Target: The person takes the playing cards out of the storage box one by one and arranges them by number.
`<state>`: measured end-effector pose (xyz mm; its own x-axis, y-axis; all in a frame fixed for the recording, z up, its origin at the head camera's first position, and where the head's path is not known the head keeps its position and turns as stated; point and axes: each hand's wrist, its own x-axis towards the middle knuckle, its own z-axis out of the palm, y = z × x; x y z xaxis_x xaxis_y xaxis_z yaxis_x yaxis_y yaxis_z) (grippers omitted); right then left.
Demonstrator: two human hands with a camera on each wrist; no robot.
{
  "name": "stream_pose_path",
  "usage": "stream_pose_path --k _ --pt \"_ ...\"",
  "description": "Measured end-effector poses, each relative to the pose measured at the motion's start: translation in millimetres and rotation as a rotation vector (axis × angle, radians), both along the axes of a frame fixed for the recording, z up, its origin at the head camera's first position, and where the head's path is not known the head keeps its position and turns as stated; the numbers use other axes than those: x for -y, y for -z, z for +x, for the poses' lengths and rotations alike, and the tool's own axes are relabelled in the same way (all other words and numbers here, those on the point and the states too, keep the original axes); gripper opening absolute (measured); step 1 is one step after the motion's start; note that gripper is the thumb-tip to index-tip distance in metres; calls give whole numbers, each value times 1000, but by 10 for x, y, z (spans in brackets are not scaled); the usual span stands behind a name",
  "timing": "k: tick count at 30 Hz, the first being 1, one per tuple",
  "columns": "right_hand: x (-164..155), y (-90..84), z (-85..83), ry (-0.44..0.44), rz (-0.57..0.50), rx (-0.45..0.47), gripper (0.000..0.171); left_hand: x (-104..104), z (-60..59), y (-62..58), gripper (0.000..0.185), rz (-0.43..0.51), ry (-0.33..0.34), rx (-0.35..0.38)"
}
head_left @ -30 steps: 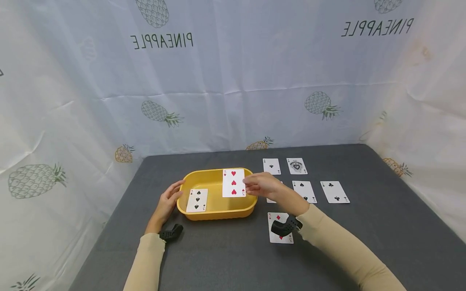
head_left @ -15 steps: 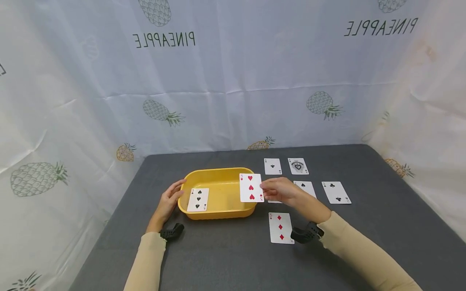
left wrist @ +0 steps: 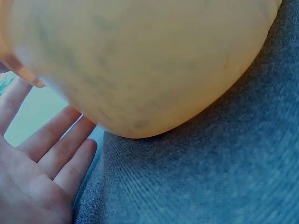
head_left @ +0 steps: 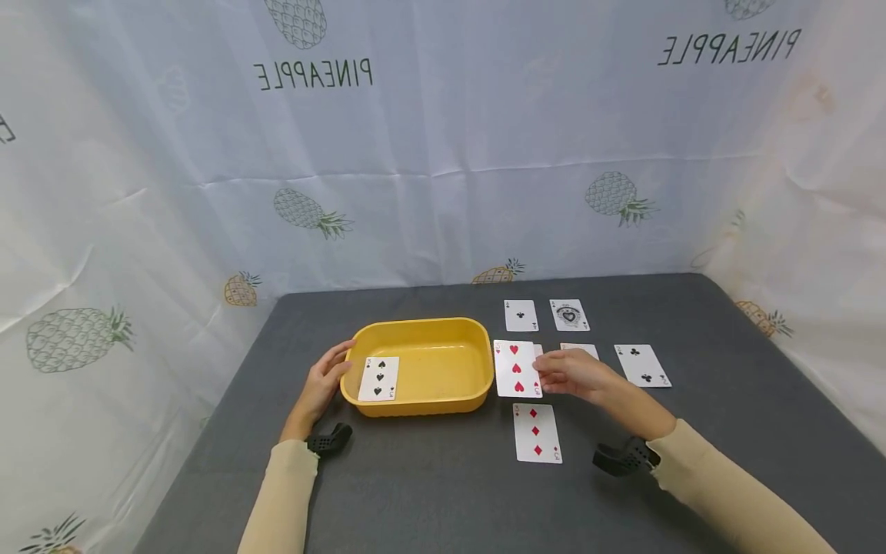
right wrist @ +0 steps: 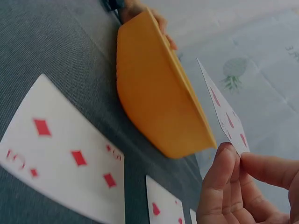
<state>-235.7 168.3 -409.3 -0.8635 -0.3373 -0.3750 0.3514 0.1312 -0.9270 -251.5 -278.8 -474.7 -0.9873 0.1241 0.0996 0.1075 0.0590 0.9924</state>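
My right hand (head_left: pixel 574 373) pinches a three of hearts playing card (head_left: pixel 514 369) by its right edge, thumb against fingertips. In the right wrist view this card (right wrist: pixel 226 116) stands tilted in the air beside the tray. My left hand (head_left: pixel 323 381) holds the left end of a yellow oval tray (head_left: pixel 415 408), thumb at the rim and fingers (left wrist: pixel 60 147) along the outer wall. Inside the tray, at its left, lies a three of spades (head_left: pixel 378 378). A three of diamonds (head_left: pixel 537 432) lies face up below the held card. Another card (right wrist: pixel 163 205) with a red heart is mostly hidden behind the held one.
Farther back on the dark grey table (head_left: pixel 429 492) lie an ace of clubs (head_left: pixel 521 316) and an ornate ace (head_left: pixel 570 315). A two of clubs (head_left: pixel 643 365) is at the right, and one card (head_left: pixel 580 348) shows partly behind my right hand. A pineapple-print curtain (head_left: pixel 443 154) hangs behind.
My right hand has carried the three of hearts rightward from over the tray to beyond its right rim, slightly nearer. The three of diamonds is now uncovered. My left hand stays on the tray.
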Motion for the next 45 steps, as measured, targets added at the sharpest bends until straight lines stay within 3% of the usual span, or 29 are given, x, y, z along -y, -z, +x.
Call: stream_pose_path --k 5,23,38,45 --pt "-172 57 27 -27 57 3 18 1 1 -6 50 -4 -2 6" --pt "-776 207 182 -126 191 13 16 6 -2 4 50 9 -6 -17" --pt "-1168 373 364 -167 166 65 10 5 23 6 50 6 8 -21" --pt "-1212 382 391 -208 195 35 13 4 16 -9 50 -16 8 -13"
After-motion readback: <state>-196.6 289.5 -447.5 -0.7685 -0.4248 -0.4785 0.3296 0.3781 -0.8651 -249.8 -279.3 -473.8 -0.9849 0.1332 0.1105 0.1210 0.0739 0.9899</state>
